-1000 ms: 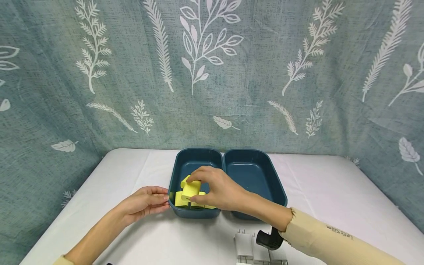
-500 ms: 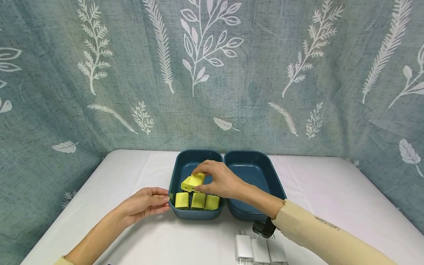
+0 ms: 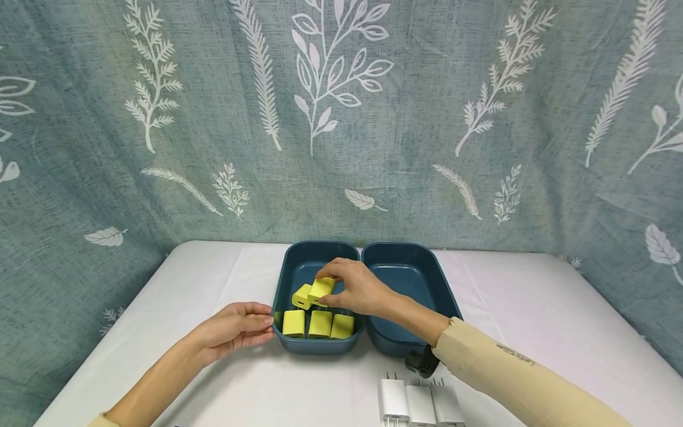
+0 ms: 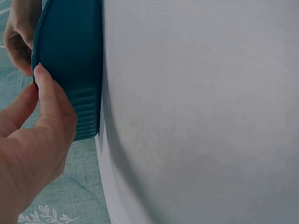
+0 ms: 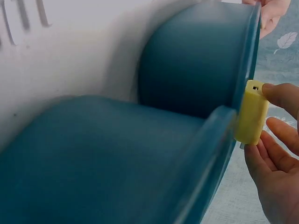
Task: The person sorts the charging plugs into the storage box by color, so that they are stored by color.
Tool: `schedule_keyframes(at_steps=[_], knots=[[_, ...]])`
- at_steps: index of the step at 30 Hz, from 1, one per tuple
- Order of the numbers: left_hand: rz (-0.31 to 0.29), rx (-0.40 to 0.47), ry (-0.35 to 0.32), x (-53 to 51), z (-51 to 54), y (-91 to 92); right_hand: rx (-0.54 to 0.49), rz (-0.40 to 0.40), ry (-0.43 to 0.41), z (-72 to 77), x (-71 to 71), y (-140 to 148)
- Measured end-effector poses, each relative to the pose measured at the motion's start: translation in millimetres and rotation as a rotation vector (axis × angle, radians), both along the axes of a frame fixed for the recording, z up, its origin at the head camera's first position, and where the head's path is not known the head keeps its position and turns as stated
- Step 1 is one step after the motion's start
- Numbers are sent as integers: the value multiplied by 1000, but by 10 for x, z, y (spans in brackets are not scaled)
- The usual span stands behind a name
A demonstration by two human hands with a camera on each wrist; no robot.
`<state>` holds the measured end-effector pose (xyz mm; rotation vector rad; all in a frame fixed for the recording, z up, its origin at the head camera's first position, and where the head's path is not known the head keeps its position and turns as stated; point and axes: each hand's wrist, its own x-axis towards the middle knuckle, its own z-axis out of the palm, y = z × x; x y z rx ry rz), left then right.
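Since one second ago, the right hand and its plug are shifting back from the front plugs, over the left tray. Partly closed, that hand is pinching the plug near its ends, probably leaving the sides clear for setting beside the neighbouring plug. Meanwhile, the left hand is pinching the tray's rim, apparently steadying it.

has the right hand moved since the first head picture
Yes. In the head view, the right hand has shifted toward the right blue tray and away from the near wall of the left blue tray.
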<state>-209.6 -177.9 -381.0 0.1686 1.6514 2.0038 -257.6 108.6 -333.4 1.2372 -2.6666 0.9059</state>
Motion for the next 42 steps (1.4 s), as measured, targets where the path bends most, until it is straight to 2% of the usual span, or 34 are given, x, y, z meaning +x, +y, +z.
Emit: schedule_keyframes(at_steps=[8, 17, 24, 28, 34, 42], knots=[[1, -1, 0, -4, -12, 3, 60, -34, -15, -52, -62, 15], [7, -7, 0, 1, -2, -2, 69, -31, -19, -83, -117, 19], [7, -9, 0, 5, 4, -6, 98, -43, -73, -101, -145, -7], [7, -9, 0, 10, 8, -6, 86, -41, -111, -109, -147, 5], [-2, 5, 2, 14, 6, -8, 59, -30, -90, -97, -148, 48], [-5, 6, 10, 12, -4, -7, 12, -33, -86, -12, -96, 136]])
